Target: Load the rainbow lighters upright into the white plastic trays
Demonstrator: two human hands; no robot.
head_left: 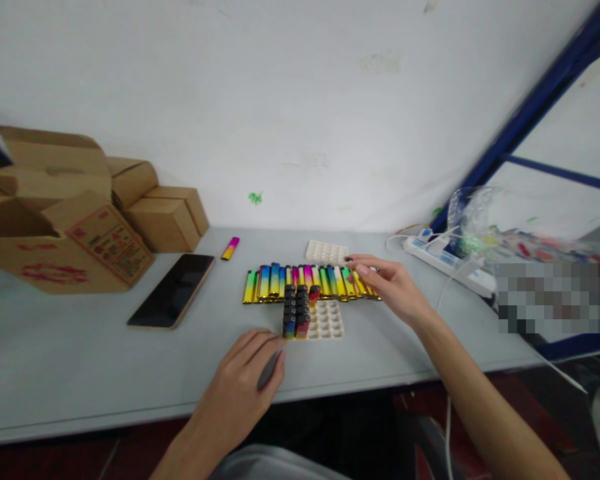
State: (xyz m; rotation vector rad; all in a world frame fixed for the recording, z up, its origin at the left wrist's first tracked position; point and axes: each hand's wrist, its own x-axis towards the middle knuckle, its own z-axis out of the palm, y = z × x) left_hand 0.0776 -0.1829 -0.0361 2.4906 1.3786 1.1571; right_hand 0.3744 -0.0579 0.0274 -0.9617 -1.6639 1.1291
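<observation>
A row of rainbow-coloured lighters (300, 283) lies side by side on the grey table (80, 360). In front of the row a white slotted tray (327, 320) holds several upright lighters (296, 311) at its left end. My right hand (387, 283) rests on the right end of the row, fingers stretched flat over the lighters. My left hand (245, 377) lies near the table's front edge, fingers closed around a thin grey tool (270, 368). A second white tray (327, 252) lies behind the row.
A dark phone (173, 290) lies left of the lighters, with one pink-and-yellow lighter (230, 248) behind it. Cardboard boxes (70, 220) stand at the left. A white power strip (445, 263) with cables and a clear plastic bag (473, 217) sit at the right, by a blue frame.
</observation>
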